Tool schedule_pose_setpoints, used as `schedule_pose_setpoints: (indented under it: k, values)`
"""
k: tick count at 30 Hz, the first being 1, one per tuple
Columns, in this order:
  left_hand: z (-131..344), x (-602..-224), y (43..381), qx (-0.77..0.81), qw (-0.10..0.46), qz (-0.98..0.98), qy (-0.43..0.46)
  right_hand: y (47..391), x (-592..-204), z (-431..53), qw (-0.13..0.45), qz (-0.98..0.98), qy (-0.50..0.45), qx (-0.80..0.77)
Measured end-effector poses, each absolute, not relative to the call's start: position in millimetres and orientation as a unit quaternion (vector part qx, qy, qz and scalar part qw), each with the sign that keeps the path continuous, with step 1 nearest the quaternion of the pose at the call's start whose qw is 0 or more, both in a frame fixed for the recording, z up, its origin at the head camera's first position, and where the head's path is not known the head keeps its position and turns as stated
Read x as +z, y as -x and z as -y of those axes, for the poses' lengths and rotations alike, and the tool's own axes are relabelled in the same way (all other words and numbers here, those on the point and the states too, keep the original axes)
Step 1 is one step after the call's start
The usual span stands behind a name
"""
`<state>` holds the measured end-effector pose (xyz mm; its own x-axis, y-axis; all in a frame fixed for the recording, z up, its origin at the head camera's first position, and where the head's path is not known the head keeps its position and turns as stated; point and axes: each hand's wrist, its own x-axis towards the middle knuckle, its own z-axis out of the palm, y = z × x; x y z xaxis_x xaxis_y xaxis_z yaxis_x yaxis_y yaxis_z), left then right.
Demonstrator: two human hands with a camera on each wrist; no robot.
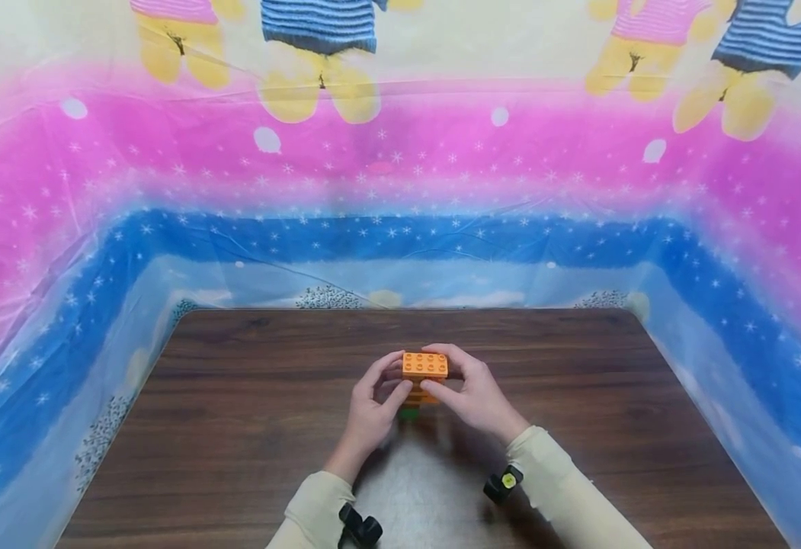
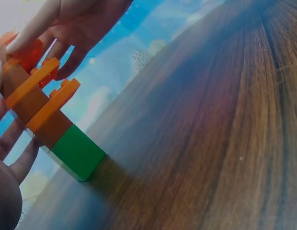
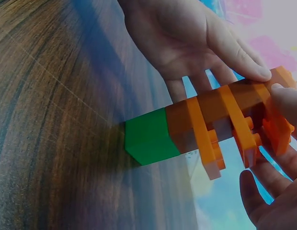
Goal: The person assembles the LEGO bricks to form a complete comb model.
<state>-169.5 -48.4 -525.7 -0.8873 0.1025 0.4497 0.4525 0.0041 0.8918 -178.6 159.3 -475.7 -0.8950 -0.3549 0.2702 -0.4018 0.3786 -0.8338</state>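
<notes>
A tower of toy building bricks [image 1: 424, 365] stands upright on the table, its orange top showing several studs. At its foot is a green brick [image 3: 151, 136], and above that brown bricks [image 3: 213, 110] alternate with thin orange plates [image 3: 238, 127] that jut out to one side. My left hand [image 1: 371, 404] grips the tower's upper part from the left, thumb in front and fingers behind. From the right, my right hand [image 1: 474, 389] holds the top bricks, its thumb on the near face. In the left wrist view the tower's top is partly cut off and covered by fingers.
The dark wood-grain table [image 1: 249, 427] reaches away on all sides of the tower. Behind it and along both sides hangs a pink and blue printed cloth [image 1: 400, 236]. Each forearm wears a black wrist camera [image 1: 503, 484] over a pale sleeve [image 1: 565, 480].
</notes>
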Motion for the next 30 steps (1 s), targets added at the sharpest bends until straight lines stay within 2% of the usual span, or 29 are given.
schedule_pose_setpoints:
  k: [13, 30]
  values:
    - [53, -534, 170, -0.667, 0.124, 0.703, 0.212, 178, -484, -162, 0.005, 0.84, -0.218, 0.496]
    - [60, -548, 171, -0.636, 0.123, 0.726, 0.229, 178, -503, -165, 0.02, 0.87, -0.225, 0.439]
